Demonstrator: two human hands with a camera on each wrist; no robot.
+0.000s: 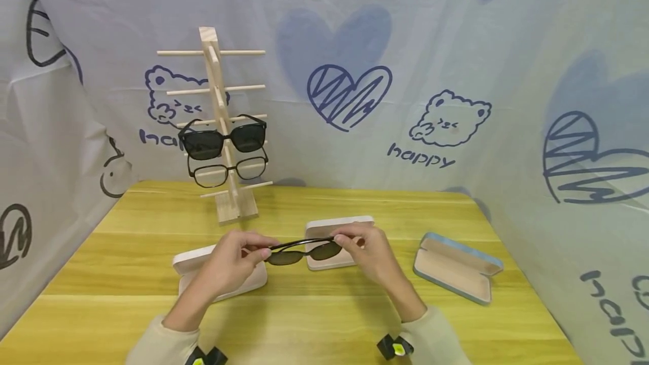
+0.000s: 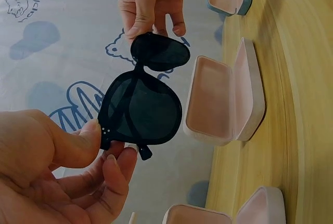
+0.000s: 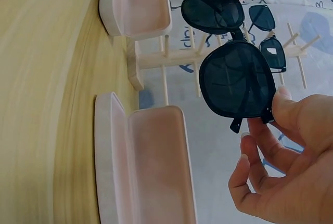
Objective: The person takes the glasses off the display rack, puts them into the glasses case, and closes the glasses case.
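Observation:
Both hands hold one pair of black sunglasses (image 1: pixel 325 250) level above the table, lenses facing down toward me. The left hand (image 1: pixel 234 261) pinches one outer corner of the frame between thumb and fingers. At the opposite corner, the right hand (image 1: pixel 369 252) pinches the frame likewise. In the left wrist view the dark lens (image 2: pixel 148 109) has a temple crossing behind it, with a temple tip near the left fingers. Behind the hands lie an open white glasses case (image 1: pixel 341 222) and, partly covered by the left hand, another open white case (image 1: pixel 250 285).
A wooden display stand (image 1: pixel 214 69) with pegs stands at the back left. Black sunglasses (image 1: pixel 204 145) and clear black-framed glasses (image 1: pixel 252 168) hang on it. An open blue case (image 1: pixel 453 277) lies to the right on the wooden table (image 1: pixel 314 320). Printed cloth (image 1: pixel 350 156) encloses the back and sides.

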